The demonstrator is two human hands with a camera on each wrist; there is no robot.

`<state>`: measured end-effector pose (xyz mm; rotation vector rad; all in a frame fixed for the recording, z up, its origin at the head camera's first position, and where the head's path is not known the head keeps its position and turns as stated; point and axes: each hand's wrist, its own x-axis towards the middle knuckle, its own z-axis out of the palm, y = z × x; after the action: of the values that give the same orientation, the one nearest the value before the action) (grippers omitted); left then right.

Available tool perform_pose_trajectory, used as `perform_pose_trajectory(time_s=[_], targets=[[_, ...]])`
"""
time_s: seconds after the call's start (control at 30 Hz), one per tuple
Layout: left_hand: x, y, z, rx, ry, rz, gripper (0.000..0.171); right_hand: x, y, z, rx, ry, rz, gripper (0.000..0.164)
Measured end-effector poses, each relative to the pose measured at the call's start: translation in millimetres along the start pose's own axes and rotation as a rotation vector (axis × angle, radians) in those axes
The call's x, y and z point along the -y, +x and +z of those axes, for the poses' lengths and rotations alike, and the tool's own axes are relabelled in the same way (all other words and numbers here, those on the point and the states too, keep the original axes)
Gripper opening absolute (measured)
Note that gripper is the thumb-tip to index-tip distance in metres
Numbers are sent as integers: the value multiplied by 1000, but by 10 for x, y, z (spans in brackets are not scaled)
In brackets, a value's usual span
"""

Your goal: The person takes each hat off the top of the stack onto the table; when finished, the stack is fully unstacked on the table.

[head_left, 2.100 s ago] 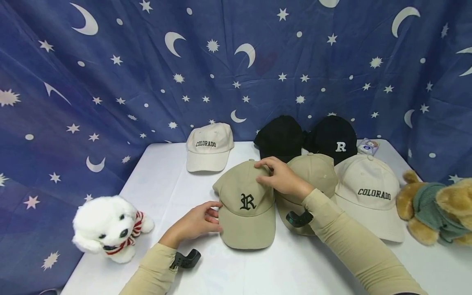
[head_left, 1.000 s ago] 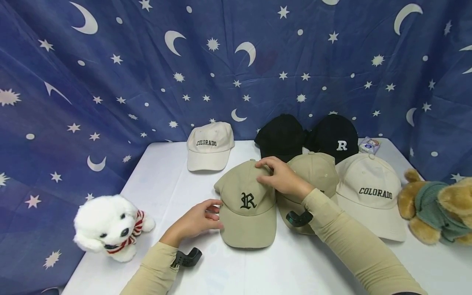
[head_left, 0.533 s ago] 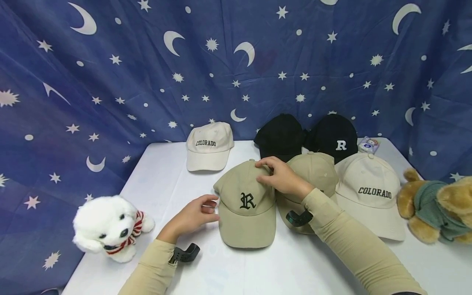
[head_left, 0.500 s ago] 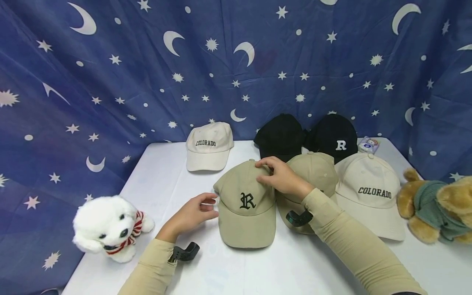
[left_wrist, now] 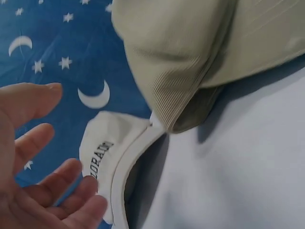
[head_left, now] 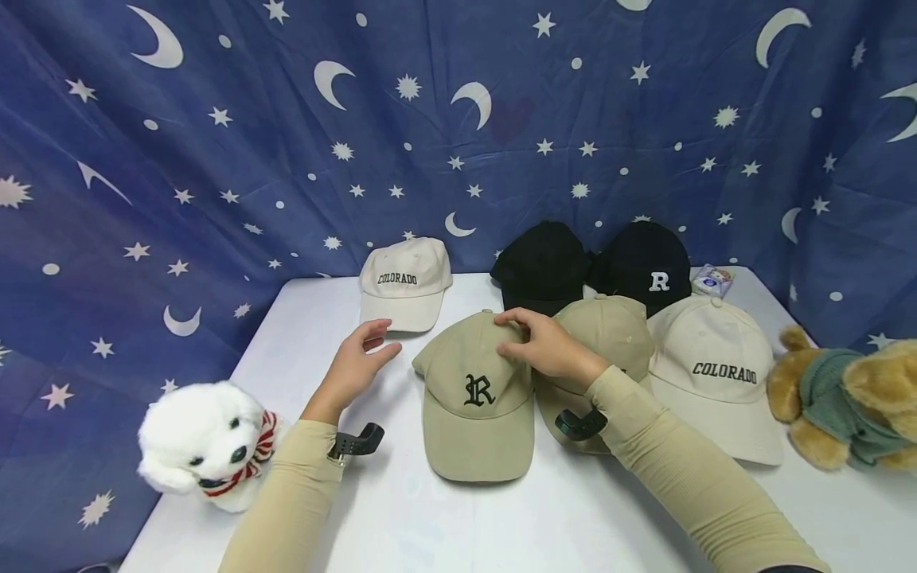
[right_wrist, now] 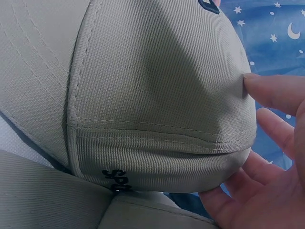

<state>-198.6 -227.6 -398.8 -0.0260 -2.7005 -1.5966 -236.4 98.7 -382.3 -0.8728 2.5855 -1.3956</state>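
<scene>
A khaki baseball cap (head_left: 478,398) with a black gothic R sits mid-table, brim to the front. My right hand (head_left: 548,344) holds its crown at the upper right side, thumb on the front panel and fingers around the far side; the right wrist view shows the thumb tip on the fabric (right_wrist: 157,71). My left hand (head_left: 356,362) is off to the left of the cap, fingers loosely bent with nothing in them. Just beyond it stands a small cream cap (head_left: 403,278) lettered COLORADO. In the left wrist view that cream cap (left_wrist: 102,143) appears behind the spread fingertips.
A second khaki cap (head_left: 609,330) lies partly under my right forearm. Beside it is a larger cream COLORADO cap (head_left: 716,358). Two black caps (head_left: 543,263) stand behind. A white plush dog (head_left: 204,434) sits left, a brown plush toy (head_left: 852,398) right, and a small box (head_left: 712,280) back right.
My left hand has left the khaki cap's left edge and moved away from me and leftward, toward the small cream cap. My right hand stays on the khaki cap, which has not moved.
</scene>
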Motion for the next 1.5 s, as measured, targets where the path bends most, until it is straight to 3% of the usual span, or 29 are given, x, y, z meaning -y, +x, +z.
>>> perform_pose_trajectory(time_s=[0.3, 0.7, 1.17, 1.5], targets=[[80, 354, -117, -117, -52, -20, 51, -34, 6, 13, 7, 20, -7, 42], [334, 654, -108, -175, -106, -71, 55, -33, 2, 12, -4, -8, -16, 43], [548, 796, -82, -188, -124, -207, 69, -8, 3, 42, -7, -11, -19, 42], [518, 855, -48, -163, -94, -236, 73, -12, -5, 29, -15, -14, -17, 42]])
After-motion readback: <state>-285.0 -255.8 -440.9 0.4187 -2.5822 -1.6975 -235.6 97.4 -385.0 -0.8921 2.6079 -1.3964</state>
